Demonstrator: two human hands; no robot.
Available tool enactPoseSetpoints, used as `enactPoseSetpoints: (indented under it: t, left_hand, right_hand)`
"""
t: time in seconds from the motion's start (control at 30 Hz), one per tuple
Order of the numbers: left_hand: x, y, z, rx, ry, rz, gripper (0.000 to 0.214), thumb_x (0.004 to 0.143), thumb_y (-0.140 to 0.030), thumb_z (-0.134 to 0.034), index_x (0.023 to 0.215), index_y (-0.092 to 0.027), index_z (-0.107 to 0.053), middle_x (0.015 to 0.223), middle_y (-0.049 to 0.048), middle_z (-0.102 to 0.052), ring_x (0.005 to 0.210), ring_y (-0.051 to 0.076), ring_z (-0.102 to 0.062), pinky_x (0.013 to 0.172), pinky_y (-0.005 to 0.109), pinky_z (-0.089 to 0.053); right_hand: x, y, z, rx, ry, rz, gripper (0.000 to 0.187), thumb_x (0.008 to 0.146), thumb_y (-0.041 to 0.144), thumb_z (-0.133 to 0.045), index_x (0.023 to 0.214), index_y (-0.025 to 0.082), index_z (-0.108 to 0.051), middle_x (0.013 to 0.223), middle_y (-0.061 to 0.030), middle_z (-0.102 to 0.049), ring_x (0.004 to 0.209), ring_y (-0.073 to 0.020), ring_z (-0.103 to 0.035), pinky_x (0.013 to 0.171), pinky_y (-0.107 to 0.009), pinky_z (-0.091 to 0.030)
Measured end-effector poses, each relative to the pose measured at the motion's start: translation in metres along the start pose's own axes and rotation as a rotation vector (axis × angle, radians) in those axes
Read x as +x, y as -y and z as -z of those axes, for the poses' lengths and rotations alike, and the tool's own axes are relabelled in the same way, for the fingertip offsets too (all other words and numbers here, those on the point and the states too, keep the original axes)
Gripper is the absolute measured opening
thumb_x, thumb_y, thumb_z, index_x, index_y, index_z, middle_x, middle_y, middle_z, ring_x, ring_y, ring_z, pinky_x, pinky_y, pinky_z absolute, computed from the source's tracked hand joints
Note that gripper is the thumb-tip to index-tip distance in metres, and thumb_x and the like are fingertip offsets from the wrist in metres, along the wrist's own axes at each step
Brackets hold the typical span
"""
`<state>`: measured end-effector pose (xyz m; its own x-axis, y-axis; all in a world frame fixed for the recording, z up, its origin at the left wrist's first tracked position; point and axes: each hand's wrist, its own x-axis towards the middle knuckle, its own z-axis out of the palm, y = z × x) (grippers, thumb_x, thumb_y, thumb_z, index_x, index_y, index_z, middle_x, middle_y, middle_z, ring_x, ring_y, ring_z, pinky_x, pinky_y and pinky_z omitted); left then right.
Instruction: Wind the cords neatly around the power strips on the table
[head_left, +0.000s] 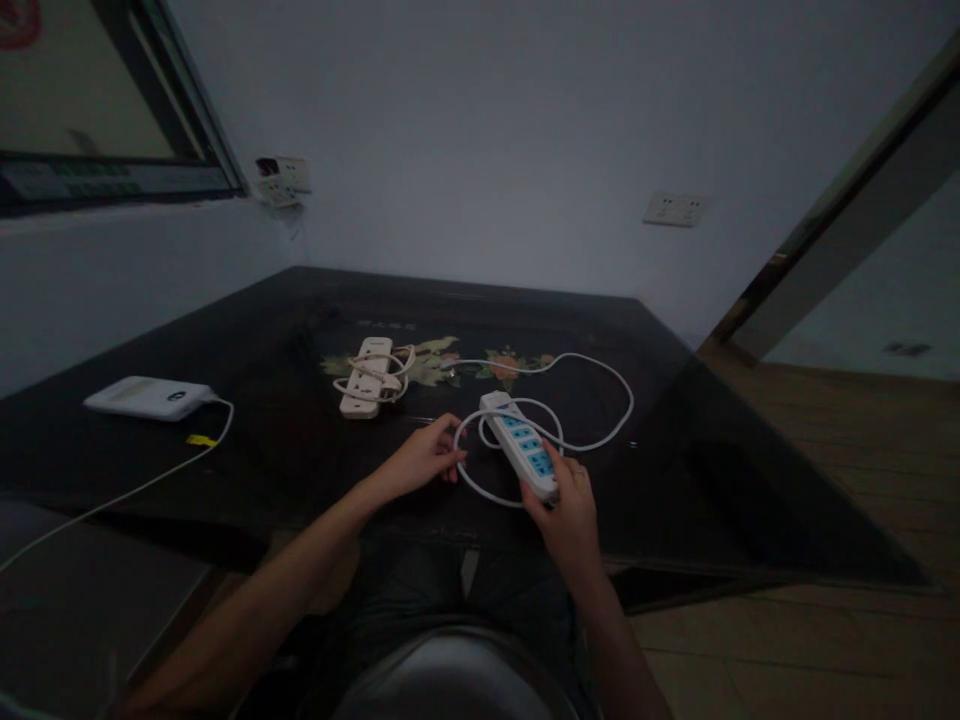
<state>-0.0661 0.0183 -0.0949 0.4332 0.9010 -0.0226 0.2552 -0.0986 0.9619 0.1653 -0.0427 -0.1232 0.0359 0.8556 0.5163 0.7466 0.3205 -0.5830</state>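
- A dim room: plain pale wall (465, 150) behind, white rectangular wall socket (675, 209) mounted at right, brown wood-look floor (825, 460) below.
- A glossy black tabletop (300, 470) fills the middle, decorated with a flat floral print (504, 368) in orange and green.
- At its centre, near the front edge, is a long white plastic power strip with blue socket panels (517, 430), tilted diagonally. The right hand (566, 500) has its grip closed around the near end.
- The left hand (435, 452) has its grip pinching a smooth, round white cable (626, 400), looped across the strip.
- Left of these lies a cream power strip (360, 405) wrapped in its cord.
- Farther left, a flat white rounded device (142, 398) trails a thin cable.
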Motion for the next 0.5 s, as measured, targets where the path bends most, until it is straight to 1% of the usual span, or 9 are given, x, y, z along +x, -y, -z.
enactPoseSetpoints:
  t: [0.07,0.13,0.3,0.4,0.5]
  left_hand:
    - [0.001,-0.003,-0.003,-0.050,-0.030,-0.042,0.025,0.082,-0.031,-0.059,0.098,-0.019,-0.043,0.071,-0.0015,-0.063,0.055,0.012,-0.061,0.053,0.024,-0.049]
    - [0.006,-0.008,-0.002,-0.059,-0.087,-0.097,0.026,0.082,-0.030,-0.058,0.101,-0.019,-0.044,0.071,-0.0017,-0.063,0.057,0.012,-0.061,0.056,0.025,-0.051]
    - [0.030,-0.020,0.012,0.010,-0.198,-0.208,0.030,0.083,-0.030,-0.057,0.109,-0.018,-0.048,0.071,-0.0023,-0.062,0.055,0.012,-0.060,0.057,0.025,-0.050]
    - [0.044,-0.020,0.016,0.039,-0.237,-0.192,0.029,0.081,-0.027,-0.057,0.108,-0.018,-0.050,0.068,-0.0034,-0.061,0.054,0.012,-0.060,0.057,0.024,-0.049]
    - [0.054,-0.013,0.012,0.029,-0.236,-0.140,0.025,0.079,-0.024,-0.059,0.101,-0.017,-0.051,0.063,-0.0037,-0.061,0.053,0.013,-0.060,0.055,0.024,-0.048]
  right_hand:
    - [-0.001,-0.003,0.006,0.081,0.016,-0.020,0.052,0.082,0.028,-0.058,0.130,0.013,-0.049,0.108,-0.0139,-0.058,0.099,-0.0270,-0.053,0.087,-0.043,-0.047]
    - [-0.002,-0.005,0.014,0.148,0.041,-0.036,0.050,0.082,0.028,-0.058,0.129,0.015,-0.050,0.110,-0.0134,-0.058,0.101,-0.0262,-0.054,0.087,-0.042,-0.047]
    - [-0.005,-0.016,0.042,0.249,0.121,-0.044,0.046,0.080,0.029,-0.061,0.125,0.018,-0.055,0.114,-0.0115,-0.061,0.102,-0.0250,-0.058,0.086,-0.038,-0.049]
    - [-0.011,-0.025,0.058,0.372,0.144,-0.095,0.046,0.080,0.032,-0.062,0.124,0.019,-0.057,0.122,-0.0115,-0.061,0.108,-0.0249,-0.059,0.088,-0.036,-0.050]
    - [-0.016,-0.033,0.073,0.507,0.152,-0.158,0.047,0.080,0.034,-0.064,0.124,0.021,-0.057,0.126,-0.0113,-0.061,0.111,-0.0250,-0.060,0.089,-0.034,-0.051]
